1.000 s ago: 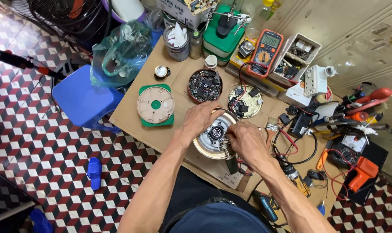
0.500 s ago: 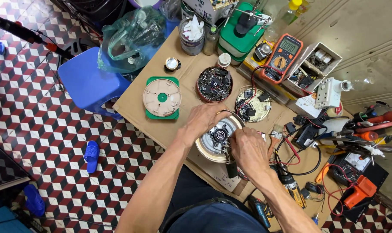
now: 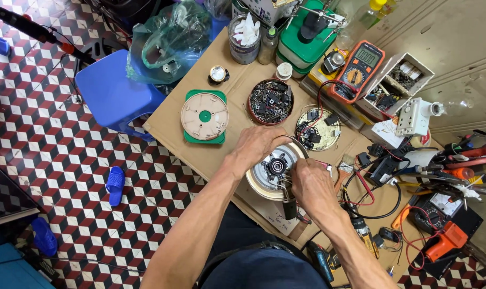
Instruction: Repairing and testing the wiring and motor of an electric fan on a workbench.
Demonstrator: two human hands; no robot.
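A round white and silver appliance base (image 3: 264, 179) with a dark hub in its middle lies on the cardboard-covered table (image 3: 171, 126), right in front of me. My left hand (image 3: 256, 145) curls over its upper left rim and holds it. My right hand (image 3: 310, 184) rests on its right side, gripping a dark-handled tool (image 3: 289, 207) whose tip reaches in near the hub and some thin wires. The tool's tip is hidden by my fingers.
Behind the base lie a beige disc on a green square (image 3: 204, 116), a round tin of small parts (image 3: 270, 101) and an open circuit plate (image 3: 318, 129). An orange multimeter (image 3: 357, 68), cables and orange tools crowd the right. A blue stool (image 3: 114, 96) stands at the left.
The head camera has shifted, so the table sits lower right in view. Both hands stay on the round base, my right hand a little lower on its right side.
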